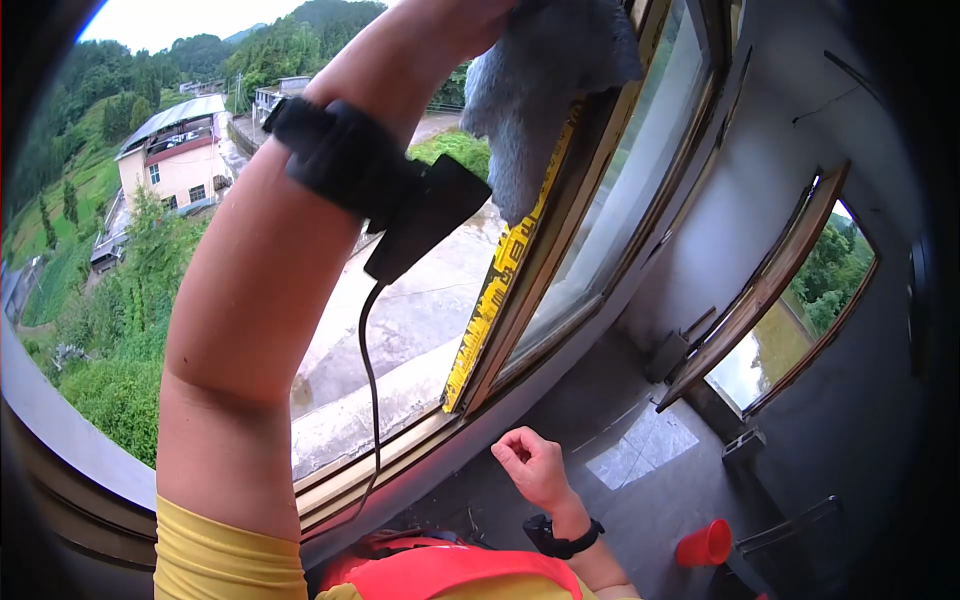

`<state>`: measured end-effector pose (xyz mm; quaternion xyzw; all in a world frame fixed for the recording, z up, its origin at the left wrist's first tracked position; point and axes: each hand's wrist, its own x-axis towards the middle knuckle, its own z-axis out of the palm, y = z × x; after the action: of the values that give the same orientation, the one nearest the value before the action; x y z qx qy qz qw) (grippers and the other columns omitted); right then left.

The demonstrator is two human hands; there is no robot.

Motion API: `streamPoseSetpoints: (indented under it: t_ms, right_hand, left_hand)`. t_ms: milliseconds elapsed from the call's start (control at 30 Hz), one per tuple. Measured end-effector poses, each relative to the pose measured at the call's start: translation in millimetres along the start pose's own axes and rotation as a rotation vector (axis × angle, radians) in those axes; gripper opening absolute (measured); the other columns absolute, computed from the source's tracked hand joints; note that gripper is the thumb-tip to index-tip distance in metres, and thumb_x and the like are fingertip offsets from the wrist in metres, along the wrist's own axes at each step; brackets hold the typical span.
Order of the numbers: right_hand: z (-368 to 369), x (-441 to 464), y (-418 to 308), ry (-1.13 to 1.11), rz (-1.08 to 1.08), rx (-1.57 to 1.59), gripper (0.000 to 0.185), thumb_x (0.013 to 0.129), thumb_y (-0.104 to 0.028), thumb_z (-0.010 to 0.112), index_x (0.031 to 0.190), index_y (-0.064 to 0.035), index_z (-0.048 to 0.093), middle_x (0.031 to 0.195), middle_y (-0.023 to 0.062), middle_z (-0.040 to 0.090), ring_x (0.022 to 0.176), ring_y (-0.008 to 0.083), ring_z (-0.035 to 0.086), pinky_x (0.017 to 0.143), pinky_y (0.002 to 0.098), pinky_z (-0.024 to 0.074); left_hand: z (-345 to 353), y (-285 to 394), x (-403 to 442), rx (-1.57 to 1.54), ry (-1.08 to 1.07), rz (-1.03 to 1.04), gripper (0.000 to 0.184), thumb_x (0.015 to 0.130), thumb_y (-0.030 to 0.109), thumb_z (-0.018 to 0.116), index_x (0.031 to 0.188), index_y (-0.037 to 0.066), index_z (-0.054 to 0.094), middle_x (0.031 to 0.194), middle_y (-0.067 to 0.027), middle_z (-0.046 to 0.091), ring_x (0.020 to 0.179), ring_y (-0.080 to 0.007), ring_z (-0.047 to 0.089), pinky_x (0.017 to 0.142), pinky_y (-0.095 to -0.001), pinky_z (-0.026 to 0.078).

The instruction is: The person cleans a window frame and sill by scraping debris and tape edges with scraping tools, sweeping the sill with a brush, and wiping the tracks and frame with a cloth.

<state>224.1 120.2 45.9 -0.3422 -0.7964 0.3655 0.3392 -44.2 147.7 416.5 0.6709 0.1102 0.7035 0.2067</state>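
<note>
My left hand [478, 14] is raised to the top edge of the view, and its fingers are hidden. A fluffy grey-blue cloth [545, 90] hangs from it against the edge of the window sash. Yellow tape with black printing [495, 290] runs down that sash edge, and the cloth covers its upper part. Lower down, my right hand [535, 467] is closed in a loose fist near my body, with nothing visible in it. It is apart from the window frame [400, 458].
A black device [430, 215] with a cable is strapped to my left forearm. Glass panes [570, 290] stand right of the tape. On the floor are a red bucket [705, 543] and a concrete block [743, 447]. Another wooden-framed window [760, 290] is at the right. Outside lies a paved yard.
</note>
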Motion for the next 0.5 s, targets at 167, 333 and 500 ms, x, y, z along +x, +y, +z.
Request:
streamPoseSetpoints:
  t_ms: [167,333,500]
  right_hand:
    - [-3.0,-1.0,5.5,0.032,0.042,0.069,0.019,0.088,-0.019,0.068,0.087,-0.001,0.062,0.063,0.0036,0.061,0.057,0.0066,0.056,0.055,0.0231,0.0466]
    - [3.4,0.4,10.3,-0.021,0.006,0.052,0.015,0.088,-0.014,0.068,0.086,-0.0005,0.062,0.065,-0.0016,0.059,0.059,0.0024,0.05,0.054,0.0203,0.0426]
    - [15.4,14.5,-14.8,-0.079,-0.028,0.066,0.016,0.088,-0.014,0.068,0.086,0.0006,0.062,0.065,0.0005,0.059,0.059,0.0031,0.051,0.054,0.0208,0.0428]
  left_hand:
    - [30.6,-52.6,8.9,0.717,0.318,0.312,0.034,0.097,0.027,0.051,0.126,0.01,0.053,0.115,-0.0185,0.056,0.107,-0.0235,0.055,0.093,-0.0357,0.045]
    - [9.9,-115.0,-167.0,0.792,0.102,0.154,0.039,0.086,0.004,0.06,0.121,0.01,0.043,0.114,-0.019,0.042,0.109,-0.0385,0.045,0.098,-0.0402,0.038]
    - [-23.9,-140.3,-309.9,0.859,-0.102,-0.482,0.032,0.083,0.003,0.064,0.111,0.008,0.05,0.105,-0.0152,0.052,0.099,-0.0332,0.054,0.09,-0.0361,0.044]
